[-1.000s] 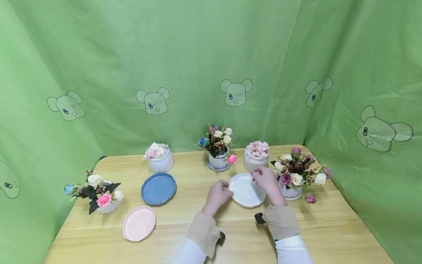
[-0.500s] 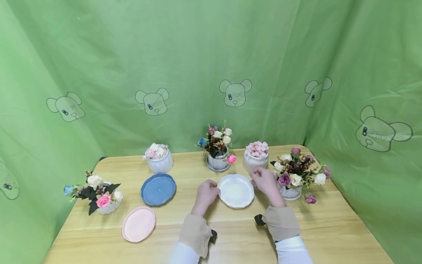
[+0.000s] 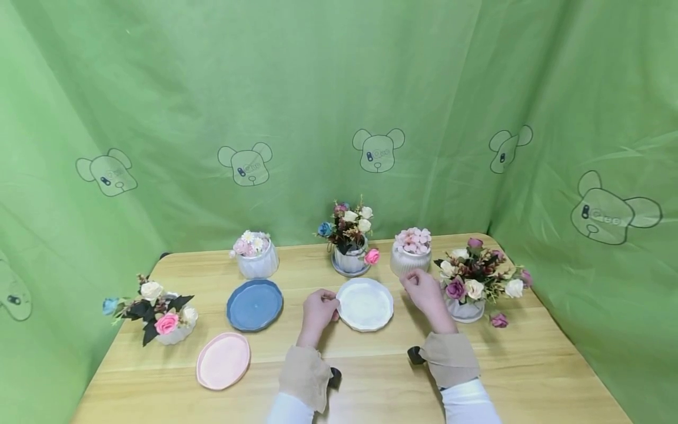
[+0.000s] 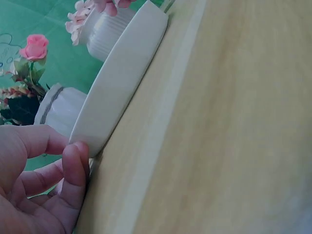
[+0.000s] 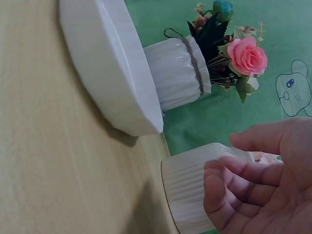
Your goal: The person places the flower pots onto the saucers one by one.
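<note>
A white saucer [image 3: 365,304] with a faceted rim is at mid-table. My left hand [image 3: 316,315] pinches its left edge; in the left wrist view, thumb and index finger meet at the rim of the white saucer [image 4: 119,75]. My right hand [image 3: 428,297] hovers to the saucer's right, apart from it. In the right wrist view, the fingers of my right hand [image 5: 263,178] are loosely bent and hold nothing. Behind that hand is a ribbed white pot [image 3: 409,259] with pink flowers. Close on its right stands a white pot [image 3: 466,310] of purple and cream roses.
Left of the white saucer lie a blue saucer [image 3: 255,304] and a pink saucer [image 3: 223,360]. Potted roses [image 3: 177,334] stand at far left. Along the back are a white pot [image 3: 258,263] with pale flowers and another pot [image 3: 351,259] on a grey-blue saucer. Green curtains [image 3: 312,76] surround the table.
The white saucer has slid left together with my left hand. My right hand, earlier over the saucer's right edge, has stayed almost in place and is now apart from it.
</note>
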Tool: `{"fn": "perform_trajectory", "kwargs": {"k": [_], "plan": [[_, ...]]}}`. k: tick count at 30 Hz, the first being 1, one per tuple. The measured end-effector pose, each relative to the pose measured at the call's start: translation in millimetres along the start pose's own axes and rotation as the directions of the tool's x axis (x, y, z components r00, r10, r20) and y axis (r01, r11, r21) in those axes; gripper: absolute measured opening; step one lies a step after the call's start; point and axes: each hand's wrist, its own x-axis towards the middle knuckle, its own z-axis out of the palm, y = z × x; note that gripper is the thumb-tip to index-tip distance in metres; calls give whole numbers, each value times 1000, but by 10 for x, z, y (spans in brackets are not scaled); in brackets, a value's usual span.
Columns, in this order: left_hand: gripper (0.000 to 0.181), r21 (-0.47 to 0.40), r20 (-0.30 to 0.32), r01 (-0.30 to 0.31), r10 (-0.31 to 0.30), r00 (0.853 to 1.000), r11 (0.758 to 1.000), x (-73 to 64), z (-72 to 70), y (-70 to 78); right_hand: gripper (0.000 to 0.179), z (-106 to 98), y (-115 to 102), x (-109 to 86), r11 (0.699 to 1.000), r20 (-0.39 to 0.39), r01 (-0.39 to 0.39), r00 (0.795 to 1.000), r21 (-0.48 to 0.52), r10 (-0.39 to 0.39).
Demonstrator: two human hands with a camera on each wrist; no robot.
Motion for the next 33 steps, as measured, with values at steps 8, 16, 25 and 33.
{"fn": "perform_trajectory", "kwargs": {"k": [8,16,25,33], "plan": [[18,-78,5,39,-38,999,996,2,-16,9,37,56,15,3,998,-93,-5,996,62,11],[18,-106,3,52,-52,999,993,9,-9,7,65,93,13,4,987,-155,-36,986,154,60],[19,-98,8,51,-50,999,994,28,-28,8,98,139,29,52,990,-174,-46,982,135,69],[19,-89,23,64,-62,998,994,22,-16,-3,105,236,96,196,982,-196,-35,978,185,72]]}}
